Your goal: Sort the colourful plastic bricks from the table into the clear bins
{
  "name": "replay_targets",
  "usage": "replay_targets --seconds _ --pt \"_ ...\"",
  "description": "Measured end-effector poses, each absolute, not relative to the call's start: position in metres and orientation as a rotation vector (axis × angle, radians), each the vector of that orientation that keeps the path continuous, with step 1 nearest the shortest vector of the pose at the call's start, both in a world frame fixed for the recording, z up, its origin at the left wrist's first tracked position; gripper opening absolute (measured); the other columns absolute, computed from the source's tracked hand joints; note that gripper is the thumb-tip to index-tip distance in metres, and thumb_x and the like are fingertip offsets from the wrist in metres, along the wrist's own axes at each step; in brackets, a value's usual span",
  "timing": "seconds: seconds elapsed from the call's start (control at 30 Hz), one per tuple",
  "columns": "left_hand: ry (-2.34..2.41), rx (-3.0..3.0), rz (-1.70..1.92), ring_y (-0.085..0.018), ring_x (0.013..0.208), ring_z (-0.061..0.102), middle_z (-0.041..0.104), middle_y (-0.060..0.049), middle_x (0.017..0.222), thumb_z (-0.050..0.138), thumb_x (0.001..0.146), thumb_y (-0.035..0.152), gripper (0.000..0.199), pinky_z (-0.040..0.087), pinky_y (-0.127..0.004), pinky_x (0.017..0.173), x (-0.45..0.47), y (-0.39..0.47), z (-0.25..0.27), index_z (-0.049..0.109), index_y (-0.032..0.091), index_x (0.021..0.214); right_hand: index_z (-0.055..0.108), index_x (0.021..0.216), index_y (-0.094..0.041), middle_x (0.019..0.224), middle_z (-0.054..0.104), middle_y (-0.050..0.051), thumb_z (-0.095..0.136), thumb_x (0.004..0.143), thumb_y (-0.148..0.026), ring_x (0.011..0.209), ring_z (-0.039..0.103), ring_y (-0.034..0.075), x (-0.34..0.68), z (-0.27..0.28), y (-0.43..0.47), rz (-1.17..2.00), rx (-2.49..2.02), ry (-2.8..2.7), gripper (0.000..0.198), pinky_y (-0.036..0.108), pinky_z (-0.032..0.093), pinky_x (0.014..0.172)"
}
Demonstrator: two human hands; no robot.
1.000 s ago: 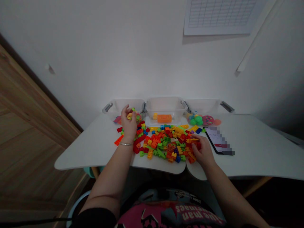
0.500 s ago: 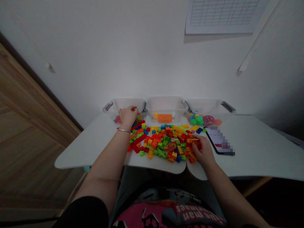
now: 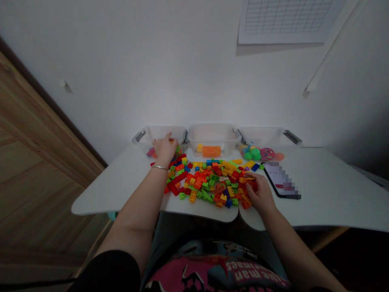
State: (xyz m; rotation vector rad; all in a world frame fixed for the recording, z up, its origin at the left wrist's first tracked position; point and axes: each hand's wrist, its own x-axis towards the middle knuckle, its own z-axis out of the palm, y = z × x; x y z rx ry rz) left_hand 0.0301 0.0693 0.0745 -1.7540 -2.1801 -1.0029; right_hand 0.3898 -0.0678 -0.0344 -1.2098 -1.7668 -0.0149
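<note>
Orange bricks (image 3: 244, 200) touching half-curled right hand (image 3: 261, 194), left hand (image 3: 165, 150) spread, bin (image 3: 152, 130)

The left hand (image 3: 165, 148) has reached farther toward the tabletop's (image 3: 100, 194) far edge, its back turned up at the left bin (image 3: 152, 133), one finger now straightened; its forearm (image 3: 138, 215), shifted toward the left edge, uncovers some bricks (image 3: 171, 175)

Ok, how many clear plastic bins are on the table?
3, in a row: the left bin, partly covered by the left hand; the middle bin, holding an orange block; the right bin, holding green balls. I see no others.
</note>
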Motion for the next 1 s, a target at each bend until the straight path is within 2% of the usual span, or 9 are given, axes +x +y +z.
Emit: replay_targets --seconds 0.17,0.33,0.5,0.67,1.0 --pt "-2.069 -1.889 -1.157 -0.03 0.12 0.059 0.069 -0.009 0.127 0.048 0.091 0.036 0.046 0.021 -0.059 0.117 0.028 0.06 0.073 0.058 0.024 0.134 0.059 0.114 -0.024 0.102 0.068 0.01 0.052 0.085 -0.027 0.099 0.062 0.028 0.39 -0.034 -0.067 -0.004 -1.216 -1.753 0.03 0.049 0.051 0.088" --pt "-1.809 -2.183 -1.262 -0.025 0.12 0.06 0.069 -0.011 0.125 0.053 0.088 0.032 0.036 0.042 -0.043 0.109 0.035 0.021 0.063 0.068 0.019 0.118 0.059 0.114 -0.024 0.102 0.068 0.01 0.052 0.085 -0.027 0.099 0.062 0.028 0.39 -0.034 -0.067 -0.014 -1.208 -1.765 0.03 0.049 0.051 0.088" --pt "-1.509 -2.724 -0.947 -0.022 0.113 0.063 0.071 -0.006 0.12 0.058 0.09 0.035 0.03 0.047 -0.041 0.103 0.049 -0.03 0.046 0.07 0.024 0.115 0.06 0.112 -0.023 0.105 0.067 0.011 0.051 0.085 -0.025 0.1 0.062 0.028 0.39 -0.034 -0.068 -0.018 -1.211 -1.776 0.028 0.048 0.051 0.088" --pt "-1.458 -2.811 -0.616 -0.025 0.116 0.06 0.069 -0.005 0.125 0.07 0.083 0.039 0.032 0.045 -0.044 0.103 0.069 -0.056 0.037 0.071 0.027 0.113 0.06 0.11 -0.023 0.103 0.068 0.01 0.052 0.085 -0.026 0.1 0.062 0.028 0.39 -0.033 -0.068 -0.017 -1.206 -1.772 0.026 0.048 0.051 0.088" --pt "-1.445 -2.734 -0.61 -0.024 0.112 0.06 0.071 -0.003 0.121 0.069 0.085 0.031 0.023 0.044 -0.043 0.1 0.073 -0.056 0.024 0.072 0.027 0.108 0.061 0.111 -0.023 0.104 0.067 0.01 0.052 0.085 -0.025 0.1 0.061 0.027 0.39 -0.036 -0.067 -0.008 -1.21 -1.769 0.027 0.047 0.051 0.088"
